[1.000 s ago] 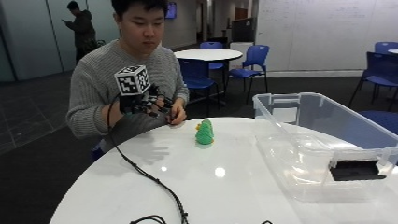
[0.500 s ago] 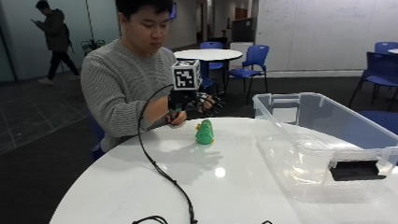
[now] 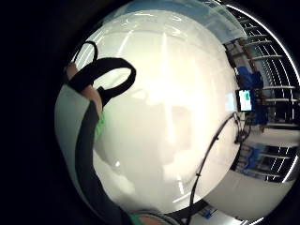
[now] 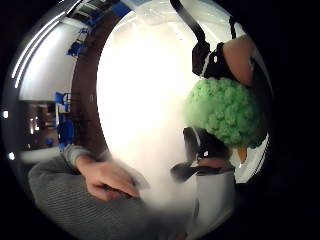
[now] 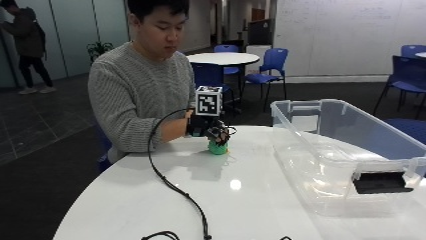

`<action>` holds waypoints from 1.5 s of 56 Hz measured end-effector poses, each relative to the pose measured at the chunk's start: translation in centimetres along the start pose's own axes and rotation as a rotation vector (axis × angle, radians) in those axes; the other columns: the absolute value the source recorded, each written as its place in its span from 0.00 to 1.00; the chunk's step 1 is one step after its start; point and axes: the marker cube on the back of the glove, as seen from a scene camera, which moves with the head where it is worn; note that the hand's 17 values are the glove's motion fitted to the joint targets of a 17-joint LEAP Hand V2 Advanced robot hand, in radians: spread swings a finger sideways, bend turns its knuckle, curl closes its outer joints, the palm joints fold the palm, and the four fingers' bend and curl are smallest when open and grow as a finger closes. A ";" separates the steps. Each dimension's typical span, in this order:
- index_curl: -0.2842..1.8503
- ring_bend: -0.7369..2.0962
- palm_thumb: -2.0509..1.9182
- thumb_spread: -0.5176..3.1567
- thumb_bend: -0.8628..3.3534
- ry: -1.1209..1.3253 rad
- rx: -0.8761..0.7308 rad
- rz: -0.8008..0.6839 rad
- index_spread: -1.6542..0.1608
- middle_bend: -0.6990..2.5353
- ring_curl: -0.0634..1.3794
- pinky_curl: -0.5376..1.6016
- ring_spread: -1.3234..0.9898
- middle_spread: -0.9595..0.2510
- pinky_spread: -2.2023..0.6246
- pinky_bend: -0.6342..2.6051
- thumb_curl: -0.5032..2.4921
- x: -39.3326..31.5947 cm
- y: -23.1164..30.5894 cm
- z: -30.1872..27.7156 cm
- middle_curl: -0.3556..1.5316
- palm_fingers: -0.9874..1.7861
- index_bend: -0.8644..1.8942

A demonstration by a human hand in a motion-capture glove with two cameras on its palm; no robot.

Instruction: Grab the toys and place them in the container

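Grip of the gloved right hand point(image 5: 212, 132) sat on top of the small fuzzy green toy point(image 5: 217, 147), left of centre in the outside view. Half a second before, the hand was above and just left of the toy with a gap between them; now it had come down over it. In the thumb-side palm view the toy point(image 4: 224, 111) filled the right of the frame, with a bare fingertip point(image 4: 239, 56) above it and a strapped finger below. The fingers looked curled round it, so I judged the grip to be closing on the toy. The toy appeared to rest on the round white tabletop point(image 5: 219, 200), not yet lifted. The large clear plastic container point(image 5: 346, 150) stood at the right of the frame, well apart from the toy. The bare left hand point(image 4: 107, 177) lay low in the thumb-side view, resting near the table edge. Judging by this, reaching was done; lifting and carrying to the container remained.
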 end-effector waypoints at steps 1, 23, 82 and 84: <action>0.22 0.62 0.61 0.52 0.23 -0.012 -0.002 0.002 0.68 0.37 0.30 0.42 0.38 0.52 0.65 0.48 0.28 0.1 0.0 -0.1 0.42 0.69 0.38; 0.25 0.59 0.64 0.52 0.23 0.000 0.052 -0.077 0.69 0.36 0.31 0.42 0.38 0.50 0.62 0.47 0.30 0.5 -0.8 -4.7 0.44 0.71 0.37; 0.23 0.56 0.65 0.53 0.21 0.056 0.078 0.172 0.69 0.34 0.33 0.42 0.38 0.48 0.63 0.45 0.29 10.5 -35.2 -20.6 0.49 0.70 0.37; 0.23 0.56 0.65 0.53 0.21 0.056 0.060 0.193 0.69 0.33 0.33 0.42 0.38 0.48 0.63 0.45 0.29 10.3 -35.5 -19.8 0.49 0.70 0.37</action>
